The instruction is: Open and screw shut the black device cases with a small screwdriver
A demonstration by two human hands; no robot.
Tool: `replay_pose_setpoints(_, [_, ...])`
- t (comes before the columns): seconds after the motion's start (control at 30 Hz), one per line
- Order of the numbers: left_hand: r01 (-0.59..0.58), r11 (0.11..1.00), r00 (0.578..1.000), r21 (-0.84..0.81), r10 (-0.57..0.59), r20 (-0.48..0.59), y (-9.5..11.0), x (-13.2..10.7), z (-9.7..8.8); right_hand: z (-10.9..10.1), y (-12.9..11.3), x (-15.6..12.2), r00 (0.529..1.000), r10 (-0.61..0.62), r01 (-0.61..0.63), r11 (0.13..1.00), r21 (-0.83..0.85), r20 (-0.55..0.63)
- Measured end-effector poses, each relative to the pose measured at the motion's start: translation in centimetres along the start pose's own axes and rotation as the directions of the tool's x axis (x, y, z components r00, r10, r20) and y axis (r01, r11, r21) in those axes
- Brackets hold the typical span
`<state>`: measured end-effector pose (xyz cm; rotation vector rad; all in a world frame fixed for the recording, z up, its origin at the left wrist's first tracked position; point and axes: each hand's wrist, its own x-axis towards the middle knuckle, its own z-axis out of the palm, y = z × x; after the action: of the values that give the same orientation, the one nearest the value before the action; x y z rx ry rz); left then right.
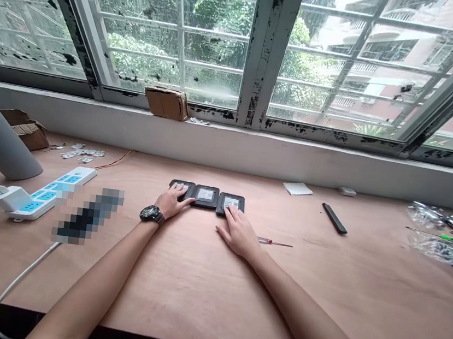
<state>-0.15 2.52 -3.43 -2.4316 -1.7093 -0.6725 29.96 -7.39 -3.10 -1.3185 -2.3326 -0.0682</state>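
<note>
Three flat black square cases with pale labels lie side by side in a row on the wooden table (179, 285). My left hand (172, 200) rests with its fingers spread over the left case (189, 191), partly covering it; a dark watch is on that wrist. The thumb reaches toward the lower edge of the middle case (205, 195), whose label shows fully. On the right case (231, 199) lie the fingertips of my right hand (239, 230), stretched out, with the thumb apart on the table. A small screwdriver (269, 241) with a reddish handle lies just right of this hand.
At left stand a grey cylinder (1, 136) and a white power strip (56, 192) with a plugged-in charger and cable. A blurred dark object (88, 216) lies beside it. To the right are a black cutter knife (334, 219), white paper (297, 189) and plastic-bagged items (441, 240).
</note>
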Motion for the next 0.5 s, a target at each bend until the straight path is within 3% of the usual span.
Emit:
replay_pose_setpoints(0.23, [-0.031, 0.999, 0.999, -0.021, 0.031, -0.014, 2.4, 0.9, 1.2, -3.5, -4.2, -8.2, 0.999, -0.008, 0.007, 1.000, 0.025, 0.035])
replay_pose_setpoints(0.37, [-0.066, 0.997, 0.998, -0.048, 0.065, -0.016, 5.5, 1.8, 1.9, -5.3, -6.6, -12.0, 0.995, -0.049, 0.046, 0.998, 0.038, 0.088])
replay_pose_setpoints(0.5, [-0.081, 0.993, 0.997, -0.081, 0.080, -0.024, 8.9, 2.4, 2.5, -5.8, -8.1, -14.0, 0.995, -0.054, 0.052, 0.998, 0.022, 0.081])
